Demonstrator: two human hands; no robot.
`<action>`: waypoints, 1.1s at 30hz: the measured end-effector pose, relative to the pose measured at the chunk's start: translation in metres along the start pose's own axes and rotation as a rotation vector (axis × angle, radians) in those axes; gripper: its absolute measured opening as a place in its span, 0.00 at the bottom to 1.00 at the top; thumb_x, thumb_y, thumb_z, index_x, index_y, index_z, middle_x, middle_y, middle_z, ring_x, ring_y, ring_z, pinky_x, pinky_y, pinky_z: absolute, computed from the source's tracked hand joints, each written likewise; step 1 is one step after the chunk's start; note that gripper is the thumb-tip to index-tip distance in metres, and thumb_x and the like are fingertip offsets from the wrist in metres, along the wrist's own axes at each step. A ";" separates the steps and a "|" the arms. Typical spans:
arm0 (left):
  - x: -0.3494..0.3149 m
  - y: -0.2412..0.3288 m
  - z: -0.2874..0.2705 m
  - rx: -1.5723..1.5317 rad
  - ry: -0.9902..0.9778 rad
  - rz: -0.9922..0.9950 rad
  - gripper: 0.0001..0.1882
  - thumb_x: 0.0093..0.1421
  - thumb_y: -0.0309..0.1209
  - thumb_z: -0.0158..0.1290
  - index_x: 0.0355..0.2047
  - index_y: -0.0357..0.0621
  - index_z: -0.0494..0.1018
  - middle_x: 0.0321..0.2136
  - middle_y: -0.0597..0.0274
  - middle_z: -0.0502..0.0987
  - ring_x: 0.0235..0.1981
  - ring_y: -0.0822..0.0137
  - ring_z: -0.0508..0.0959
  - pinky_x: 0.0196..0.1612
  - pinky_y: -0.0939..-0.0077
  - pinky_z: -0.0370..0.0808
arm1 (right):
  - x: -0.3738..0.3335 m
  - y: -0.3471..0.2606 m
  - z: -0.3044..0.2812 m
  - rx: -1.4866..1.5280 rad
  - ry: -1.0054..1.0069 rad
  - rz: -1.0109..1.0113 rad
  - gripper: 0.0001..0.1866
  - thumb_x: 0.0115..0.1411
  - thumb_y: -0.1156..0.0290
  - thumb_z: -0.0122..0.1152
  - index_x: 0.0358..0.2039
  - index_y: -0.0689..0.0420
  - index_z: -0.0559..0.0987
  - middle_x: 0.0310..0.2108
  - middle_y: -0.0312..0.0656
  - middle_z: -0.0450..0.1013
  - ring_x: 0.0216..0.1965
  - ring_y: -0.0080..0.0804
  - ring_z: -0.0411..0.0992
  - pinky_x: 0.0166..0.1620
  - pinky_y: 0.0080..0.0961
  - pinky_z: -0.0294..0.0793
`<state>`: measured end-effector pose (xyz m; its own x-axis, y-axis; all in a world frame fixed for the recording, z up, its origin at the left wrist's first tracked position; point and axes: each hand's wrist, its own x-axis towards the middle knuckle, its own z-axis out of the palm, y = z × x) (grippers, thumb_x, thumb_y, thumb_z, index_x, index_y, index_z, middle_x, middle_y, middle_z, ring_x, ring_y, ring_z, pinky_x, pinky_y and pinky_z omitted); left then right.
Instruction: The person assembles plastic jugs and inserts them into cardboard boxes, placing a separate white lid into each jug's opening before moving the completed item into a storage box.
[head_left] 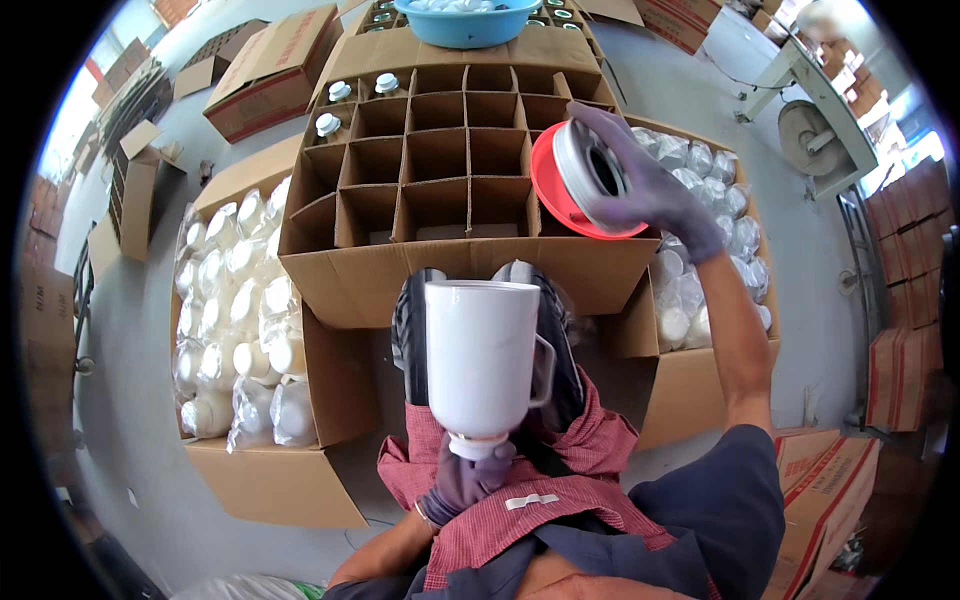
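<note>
Close below me, my left hand (462, 482) is gripping the white flask (483, 358) upside down by its neck, fingers wrapped tight. Farther out, my right hand (650, 190) is holding the red-rimmed lid (572, 182), fingers curled over it. I judge the capping step is in hand; next I am needing lid and flask aligned. Beyond, a divided carton (440, 165) is sitting on the grey floor (130, 330) among boxes of bagged flasks (235, 300).
</note>
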<state>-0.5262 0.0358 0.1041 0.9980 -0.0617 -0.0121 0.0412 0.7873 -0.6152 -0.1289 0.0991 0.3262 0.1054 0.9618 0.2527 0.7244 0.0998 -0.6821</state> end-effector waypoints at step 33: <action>-0.002 0.177 0.235 1.445 0.352 1.274 0.22 0.70 0.39 0.41 0.58 0.38 0.63 0.47 0.52 0.74 0.45 0.62 0.77 0.50 0.66 0.75 | 0.348 0.037 0.232 -0.471 0.115 -0.567 0.31 0.49 0.59 0.69 0.54 0.45 0.71 0.41 0.51 0.67 0.44 0.50 0.70 0.47 0.43 0.71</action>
<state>-0.5094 0.3190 0.1808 0.4277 0.8987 -0.0975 -0.3922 0.2816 0.8757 -0.2233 0.4968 0.2293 -0.3190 0.7601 0.5661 0.9013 0.4279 -0.0666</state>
